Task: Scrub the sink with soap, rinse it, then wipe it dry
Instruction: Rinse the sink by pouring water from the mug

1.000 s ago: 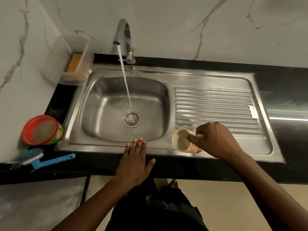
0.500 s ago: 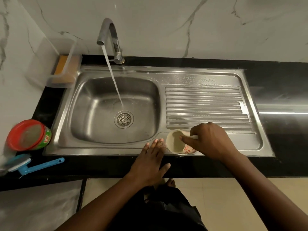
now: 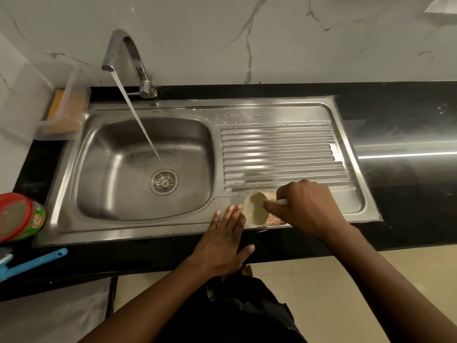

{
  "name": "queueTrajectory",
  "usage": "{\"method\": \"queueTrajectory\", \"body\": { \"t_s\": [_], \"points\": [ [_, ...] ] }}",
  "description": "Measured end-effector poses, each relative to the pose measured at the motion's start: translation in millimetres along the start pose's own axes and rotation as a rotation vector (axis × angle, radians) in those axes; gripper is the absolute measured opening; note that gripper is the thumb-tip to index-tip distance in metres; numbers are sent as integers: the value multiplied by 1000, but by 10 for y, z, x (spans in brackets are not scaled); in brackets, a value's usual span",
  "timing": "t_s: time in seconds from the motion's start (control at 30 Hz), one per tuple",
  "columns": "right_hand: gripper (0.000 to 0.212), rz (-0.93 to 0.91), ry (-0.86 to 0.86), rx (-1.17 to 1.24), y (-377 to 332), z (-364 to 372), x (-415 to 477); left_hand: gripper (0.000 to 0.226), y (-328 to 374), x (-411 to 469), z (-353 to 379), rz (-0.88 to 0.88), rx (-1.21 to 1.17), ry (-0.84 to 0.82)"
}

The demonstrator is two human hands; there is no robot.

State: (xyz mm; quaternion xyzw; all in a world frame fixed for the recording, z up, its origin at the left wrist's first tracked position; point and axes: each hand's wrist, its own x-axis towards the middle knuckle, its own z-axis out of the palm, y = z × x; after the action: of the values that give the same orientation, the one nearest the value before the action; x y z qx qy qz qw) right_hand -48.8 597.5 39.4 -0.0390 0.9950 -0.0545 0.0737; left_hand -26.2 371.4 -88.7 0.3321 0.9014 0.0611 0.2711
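A steel sink [image 3: 74, 169] with a ribbed drainboard [image 3: 284, 154] fills the black counter. Water runs from the curved tap [image 3: 123, 50] into the basin near the drain [image 3: 164, 181]. My right hand [image 3: 306, 206] grips a small cream cup with red flowers [image 3: 257, 211], tipped on its side on the sink's front rim, mouth facing left. My left hand [image 3: 222, 238] lies flat with straight fingers on the front rim, fingertips next to the cup's mouth. Droplets and soapy streaks sit on the drainboard.
A red-lidded green soap tub [image 3: 19, 216] stands at the sink's left front corner, with a blue brush [image 3: 29, 263] below it. A clear holder with an orange sponge [image 3: 64, 112] sits at the back left. Marble wall [image 3: 272, 33] rises behind.
My left hand has slid right along the front rim until its fingertips reach the cup. My right hand keeps hold of the tipped cup. Water keeps running.
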Motion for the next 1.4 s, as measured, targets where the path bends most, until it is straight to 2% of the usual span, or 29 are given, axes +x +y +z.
{"method": "queueTrajectory", "body": {
  "t_s": [0.13,0.3,0.5,0.7,0.9,1.0,1.2,1.27,1.4],
  "points": [
    [54,-24,-33,-36,32,3,-36,85,32,76,-13,-6,-19,23],
    [56,86,-24,40,326,-40,-115,85,-34,-48,9,-194,-39,53],
    [60,113,21,6,457,-48,-85,81,-227,-271,70,-223,-47,81],
    [59,43,23,41,61,49,129,81,-437,-546,99,-315,-82,114],
    [60,-186,28,-43,-696,124,365,92,-623,-847,264,-474,-61,138],
    [63,-285,56,-95,-1002,174,446,99,-626,-805,284,-455,-101,158],
    [66,-316,41,-121,-1055,188,475,81,-602,-654,117,-259,-114,166],
    [64,-266,26,-99,-899,169,443,83,-601,-591,98,-219,-84,145],
    [56,-40,1,35,-421,114,344,84,-545,-470,62,-164,-37,76]
  ]
}}
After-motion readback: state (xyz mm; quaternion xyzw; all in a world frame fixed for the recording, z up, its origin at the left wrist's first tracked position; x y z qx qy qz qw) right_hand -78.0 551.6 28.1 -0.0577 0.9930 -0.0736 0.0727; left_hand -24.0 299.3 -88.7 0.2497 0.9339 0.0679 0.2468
